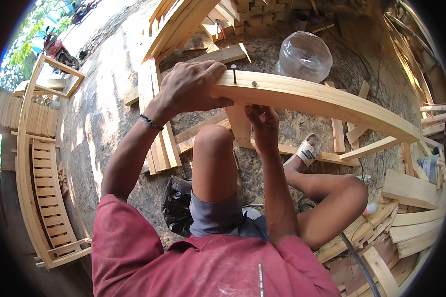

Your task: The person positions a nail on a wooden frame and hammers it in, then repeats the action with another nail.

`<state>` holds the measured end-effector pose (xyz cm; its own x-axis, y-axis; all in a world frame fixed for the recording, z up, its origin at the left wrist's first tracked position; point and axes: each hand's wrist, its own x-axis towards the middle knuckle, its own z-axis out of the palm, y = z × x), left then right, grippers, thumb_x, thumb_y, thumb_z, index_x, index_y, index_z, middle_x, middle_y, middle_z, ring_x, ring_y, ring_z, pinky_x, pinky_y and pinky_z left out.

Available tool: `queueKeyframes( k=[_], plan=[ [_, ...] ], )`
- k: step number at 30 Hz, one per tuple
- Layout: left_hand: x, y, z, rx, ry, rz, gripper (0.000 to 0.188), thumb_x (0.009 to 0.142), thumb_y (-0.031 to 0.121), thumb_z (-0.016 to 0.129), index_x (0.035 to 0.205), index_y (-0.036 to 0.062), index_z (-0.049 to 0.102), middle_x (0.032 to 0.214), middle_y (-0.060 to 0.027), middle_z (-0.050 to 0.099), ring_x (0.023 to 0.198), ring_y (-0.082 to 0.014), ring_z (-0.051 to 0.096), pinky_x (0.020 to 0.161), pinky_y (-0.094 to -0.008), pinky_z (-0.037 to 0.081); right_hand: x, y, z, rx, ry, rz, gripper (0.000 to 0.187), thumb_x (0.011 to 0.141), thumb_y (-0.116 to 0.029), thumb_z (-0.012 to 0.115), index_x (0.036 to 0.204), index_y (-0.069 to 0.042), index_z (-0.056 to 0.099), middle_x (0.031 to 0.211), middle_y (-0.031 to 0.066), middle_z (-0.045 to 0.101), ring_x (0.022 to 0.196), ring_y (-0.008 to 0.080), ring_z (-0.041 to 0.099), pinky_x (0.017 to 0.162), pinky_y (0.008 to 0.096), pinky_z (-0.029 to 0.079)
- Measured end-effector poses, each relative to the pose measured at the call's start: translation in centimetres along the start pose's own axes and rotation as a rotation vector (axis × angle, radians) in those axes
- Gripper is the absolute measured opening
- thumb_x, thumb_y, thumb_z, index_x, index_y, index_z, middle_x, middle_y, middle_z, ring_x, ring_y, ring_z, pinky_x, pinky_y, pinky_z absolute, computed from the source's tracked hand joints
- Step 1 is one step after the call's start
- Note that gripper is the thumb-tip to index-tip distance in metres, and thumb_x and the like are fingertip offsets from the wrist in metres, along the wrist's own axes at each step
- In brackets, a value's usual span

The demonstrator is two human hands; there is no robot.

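Note:
A long pale wooden beam [307, 97], part of a wooden frame, slants across in front of me from the middle toward the right. My left hand [195, 86] is closed around its left end, fingers over the top and thumb along the near face. One nail [234, 74] stands upright in the beam beside that hand, most of its shank showing. A second nail head [254, 83] sits low in the wood to its right. Just under the beam, my right hand [263, 121] is closed beside a wooden upright [240, 124]; its curled fingers hide whatever they hold.
Behind the beam stands a large clear plastic jug [305, 57]. Wooden boards [158, 133] lie to the left, and offcuts [411, 190] pile up at the right. A slatted wooden frame [44, 188] stands at far left. A black plastic bag [177, 205] lies by my knee.

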<state>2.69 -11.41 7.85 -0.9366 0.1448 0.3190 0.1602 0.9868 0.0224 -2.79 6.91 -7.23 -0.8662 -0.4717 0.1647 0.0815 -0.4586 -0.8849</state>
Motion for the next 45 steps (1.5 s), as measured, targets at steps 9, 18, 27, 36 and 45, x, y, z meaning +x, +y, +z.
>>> queueKeyframes(
  k=[9,18,27,36,45],
  plan=[
    [-0.1,0.4,-0.4,0.068,-0.020,0.021,0.060,0.071,0.053,0.080,0.101,0.0051,0.059,0.091,-0.0089,0.068,0.077,-0.0289,0.070,0.064,-0.0423,0.056,-1.1,-0.9,0.1,-0.279,0.091,-0.088,0.021,0.094,-0.012,0.067,0.112,-0.001,0.067,0.097,0.0008,0.067,0.089,0.0063,0.059,0.080,0.0246,0.047],
    [0.0,1.0,-0.5,0.050,-0.042,-0.049,0.058,0.067,0.047,0.084,0.099,0.0053,0.061,0.088,-0.0125,0.066,0.084,-0.0332,0.067,0.072,-0.0442,0.053,-1.0,0.3,0.8,-0.206,0.198,-0.218,0.018,0.092,-0.012,0.068,0.105,0.000,0.068,0.087,0.0029,0.068,0.079,0.0079,0.057,0.075,0.0260,0.047],
    [0.1,0.9,-0.5,0.045,-0.050,-0.055,0.058,0.067,0.047,0.085,0.100,0.0054,0.061,0.088,-0.0126,0.066,0.084,-0.0338,0.067,0.073,-0.0451,0.053,-0.6,0.2,0.0,0.025,0.121,-0.045,0.016,0.097,-0.009,0.063,0.109,-0.001,0.068,0.096,0.0026,0.070,0.089,0.0064,0.062,0.080,0.0226,0.048],
    [0.2,0.9,-0.6,0.025,-0.031,-0.039,0.060,0.065,0.048,0.085,0.101,0.0059,0.060,0.087,-0.0125,0.066,0.084,-0.0334,0.067,0.072,-0.0450,0.053,-0.2,-1.5,1.4,-0.232,0.163,-0.172,0.023,0.098,-0.017,0.062,0.116,-0.003,0.066,0.101,0.0093,0.071,0.097,0.0138,0.063,0.087,0.0325,0.050],
    [0.2,0.9,-0.5,0.011,-0.040,-0.049,0.062,0.065,0.048,0.085,0.102,0.0054,0.060,0.090,-0.0129,0.067,0.085,-0.0329,0.067,0.073,-0.0443,0.053,-3.9,-3.9,3.6,-0.228,0.195,-0.109,0.030,0.095,-0.014,0.061,0.123,-0.001,0.062,0.123,0.0182,0.059,0.116,0.0263,0.059,0.092,0.0384,0.049]
  ],
)
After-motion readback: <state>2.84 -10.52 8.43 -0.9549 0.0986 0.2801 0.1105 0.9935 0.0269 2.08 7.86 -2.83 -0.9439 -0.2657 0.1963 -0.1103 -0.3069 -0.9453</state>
